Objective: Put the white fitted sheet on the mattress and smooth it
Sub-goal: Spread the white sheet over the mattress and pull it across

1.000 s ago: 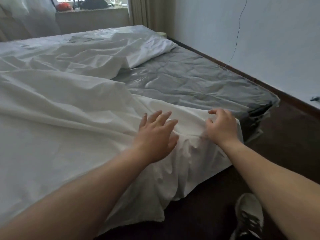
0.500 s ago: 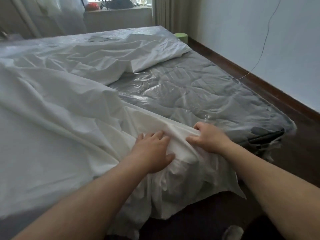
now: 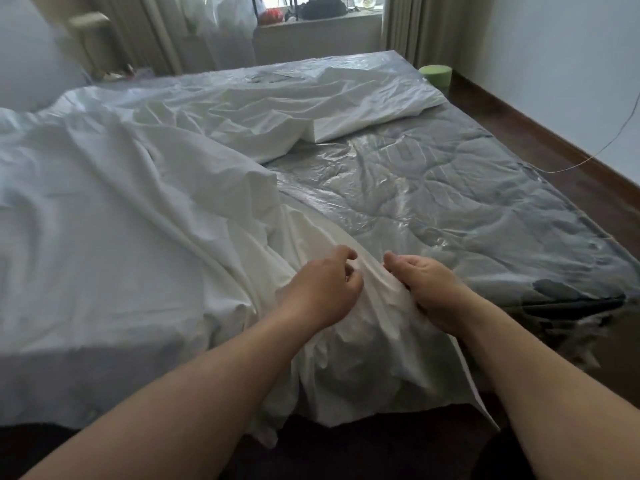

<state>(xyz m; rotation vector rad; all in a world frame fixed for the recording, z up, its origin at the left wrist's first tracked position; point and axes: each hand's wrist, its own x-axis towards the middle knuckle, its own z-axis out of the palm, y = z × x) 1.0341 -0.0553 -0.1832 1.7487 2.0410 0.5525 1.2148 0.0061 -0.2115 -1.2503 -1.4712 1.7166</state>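
Gripping a raised ridge of the white fitted sheet (image 3: 114, 237) with both hands at the near edge of the mattress (image 3: 467, 209). My left hand (image 3: 323, 292) has its fingers curled over the fold from the left; my right hand (image 3: 429, 289) pinches the same fold from the right, thumb on top, fingers tucked under the cloth. The two hands sit just beside each other with the bunched ridge between them. The sheet covers the left and middle part of the mattress, heavily wrinkled, and its near hem hangs loose over the front edge toward the dark floor (image 3: 571, 161). A folded-back flap lies farther up the bed. The right part of the mattress is uncovered, grey under clear crinkled plastic wrap. A green round object (image 3: 435, 74) stands on the floor by the far corner, near the curtain (image 3: 405, 26). A thin cable (image 3: 609, 143) hangs down the right wall.
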